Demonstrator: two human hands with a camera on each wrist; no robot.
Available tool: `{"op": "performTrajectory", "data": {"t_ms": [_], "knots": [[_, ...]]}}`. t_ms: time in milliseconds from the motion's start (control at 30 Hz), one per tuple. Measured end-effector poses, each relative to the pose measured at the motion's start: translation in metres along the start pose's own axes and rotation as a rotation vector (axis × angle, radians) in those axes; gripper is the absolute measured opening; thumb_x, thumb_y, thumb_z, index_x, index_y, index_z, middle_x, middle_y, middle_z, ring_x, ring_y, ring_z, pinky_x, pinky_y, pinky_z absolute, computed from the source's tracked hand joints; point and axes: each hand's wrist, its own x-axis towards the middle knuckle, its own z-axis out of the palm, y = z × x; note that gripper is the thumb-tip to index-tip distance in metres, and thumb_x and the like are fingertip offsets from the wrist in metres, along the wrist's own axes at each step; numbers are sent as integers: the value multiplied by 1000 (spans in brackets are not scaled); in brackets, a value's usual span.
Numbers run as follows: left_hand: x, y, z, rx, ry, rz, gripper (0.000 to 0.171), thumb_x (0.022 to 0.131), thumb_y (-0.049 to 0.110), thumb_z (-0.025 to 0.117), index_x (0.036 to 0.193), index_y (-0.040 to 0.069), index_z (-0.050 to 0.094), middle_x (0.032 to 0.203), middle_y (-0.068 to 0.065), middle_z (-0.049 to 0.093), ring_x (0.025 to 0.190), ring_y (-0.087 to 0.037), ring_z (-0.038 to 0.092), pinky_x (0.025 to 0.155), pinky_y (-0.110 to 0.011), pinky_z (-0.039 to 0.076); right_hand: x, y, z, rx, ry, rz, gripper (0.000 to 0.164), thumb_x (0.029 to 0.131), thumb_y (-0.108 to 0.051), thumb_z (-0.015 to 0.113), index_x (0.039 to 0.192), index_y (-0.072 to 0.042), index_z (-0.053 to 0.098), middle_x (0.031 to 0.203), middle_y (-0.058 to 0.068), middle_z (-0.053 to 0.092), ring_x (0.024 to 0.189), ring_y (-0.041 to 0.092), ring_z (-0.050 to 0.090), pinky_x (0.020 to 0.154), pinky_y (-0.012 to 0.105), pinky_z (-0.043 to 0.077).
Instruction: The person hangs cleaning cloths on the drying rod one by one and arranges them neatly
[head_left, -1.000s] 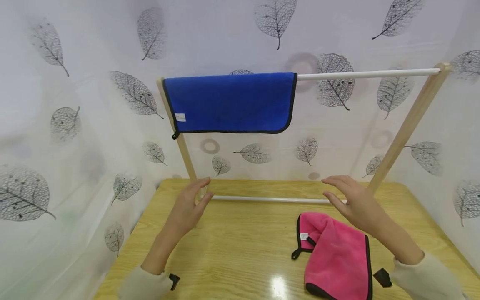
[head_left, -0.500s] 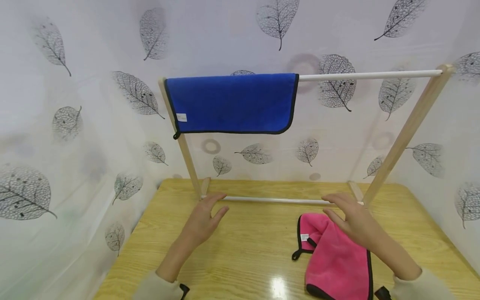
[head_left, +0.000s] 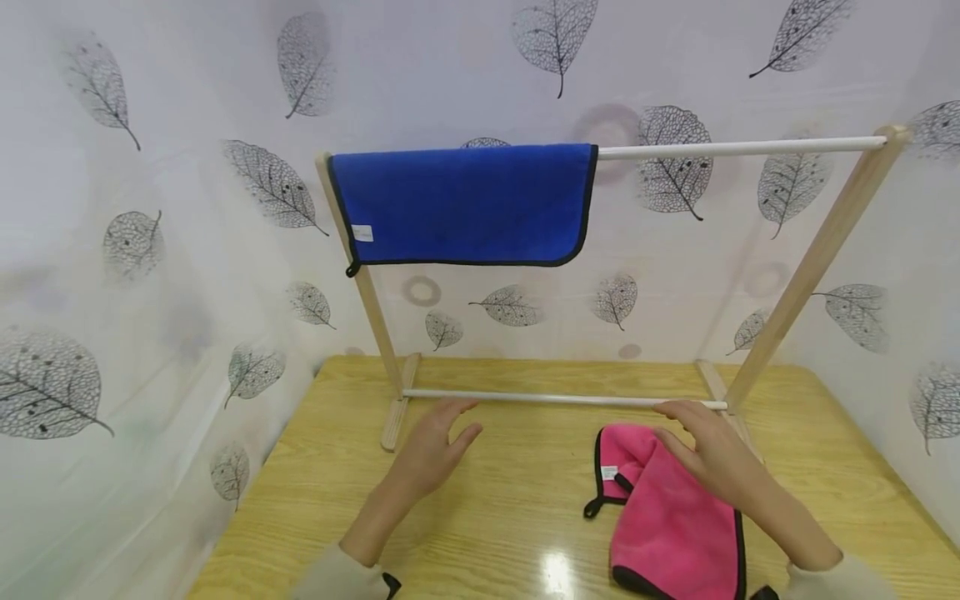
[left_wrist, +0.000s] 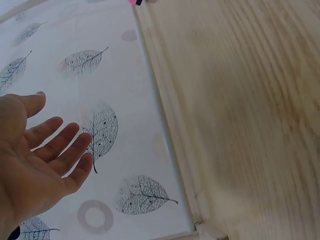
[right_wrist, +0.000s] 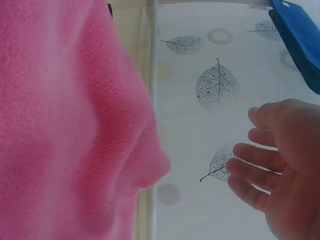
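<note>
A pink towel with black edging and a white tag lies crumpled on the right part of the wooden table. Above its upper right side hovers my right hand, thumb and fingers apart; it holds nothing. In the right wrist view the pink towel looms close on the left, apart from the right hand. My left hand is over the table left of centre, fingers spread and nothing in them, as the left wrist view of the hand also shows. A blue towel hangs folded over the rack's top bar at its left.
The rack has wooden posts, a white top bar and a low white bar near the table's back. A leaf-printed curtain stands behind and beside the wooden table.
My left hand has moved to the right and down, away from the rack's left post. The right hand has lowered a little over the pink towel. Both towels stay put.
</note>
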Motion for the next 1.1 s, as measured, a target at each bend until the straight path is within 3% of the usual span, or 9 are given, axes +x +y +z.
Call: {"op": "performTrajectory", "data": {"t_ms": [100,267,367,700,1100], "knots": [[0,2,8,-15,-32,5,40,105,23,64,138,1,62,138,-15,62,131,-34,56,108,-51,46,-5,5,4,8,6,6,43,76,5,85,116,2,71,108,12,73,99,32,68,81,40,52],[1,4,25,-33,-100,8,40,106,24,62,138,0,61,137,-14,62,130,-32,57,107,-50,48,-12,12,12,43,13,7,48,73,10,85,118,4,69,109,13,72,100,33,66,91,18,44],[2,6,36,-31,-134,15,40,106,23,62,138,0,61,136,-13,62,128,-30,58,105,-47,49,-16,16,17,35,24,7,48,72,9,86,117,4,69,108,14,72,100,33,66,92,15,42],[6,11,67,34,-175,53,38,105,22,64,136,2,64,132,-9,65,121,-26,63,100,-39,53,-22,19,27,-18,14,81,42,75,4,86,114,5,69,107,19,70,101,38,66,82,52,50],[17,26,91,55,-221,19,37,103,23,67,134,3,66,130,-8,67,114,-21,66,93,-33,55,-34,32,38,-51,3,131,40,75,2,87,110,5,70,106,19,68,101,41,63,85,56,50]]}}
